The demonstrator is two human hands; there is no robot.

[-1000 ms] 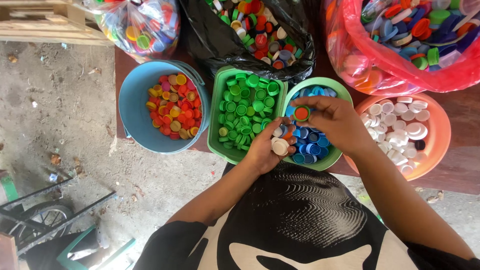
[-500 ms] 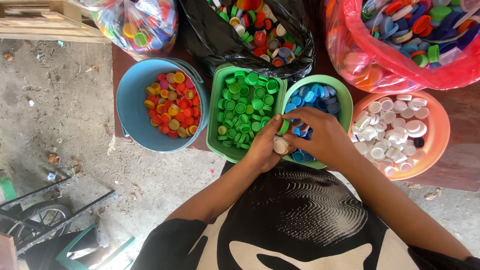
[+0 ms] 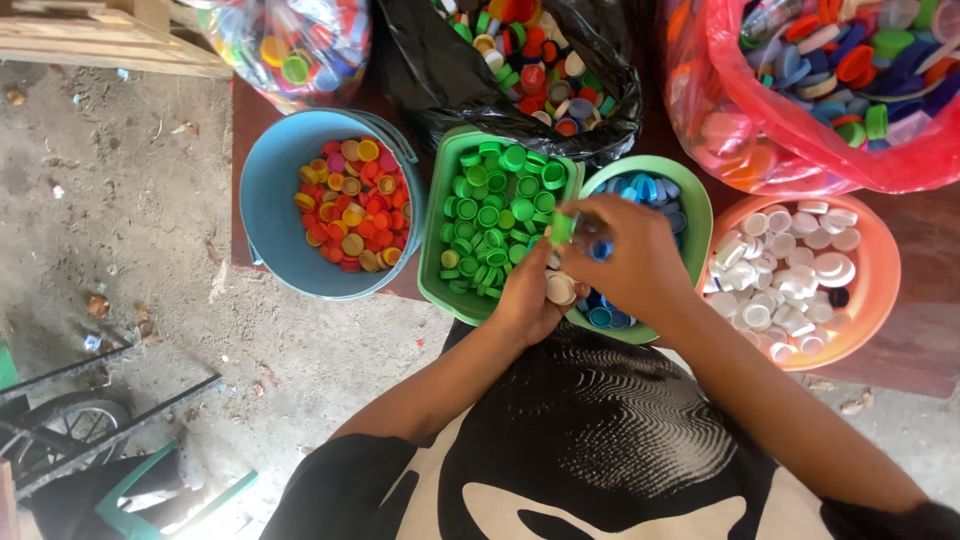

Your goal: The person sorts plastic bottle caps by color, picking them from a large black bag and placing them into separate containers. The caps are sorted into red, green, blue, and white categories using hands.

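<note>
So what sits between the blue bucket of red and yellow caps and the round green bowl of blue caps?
In the head view, the square green tub of green caps stands between the blue bucket and the round green bowl.

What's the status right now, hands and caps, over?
Right hand pinching a green cap over the green tub. Left hand cupping a few caps, one white. Nothing blocking the tubs.

green bottle cap [image 3: 561,228]: small, pinched at fingertips, above the gap between the green tub and green bowl | blue cap [image 3: 600,250]: small, round, held just right of it, over the bowl | white cap [image 3: 560,289]: pale, round, cupped nearer, below both
</note>
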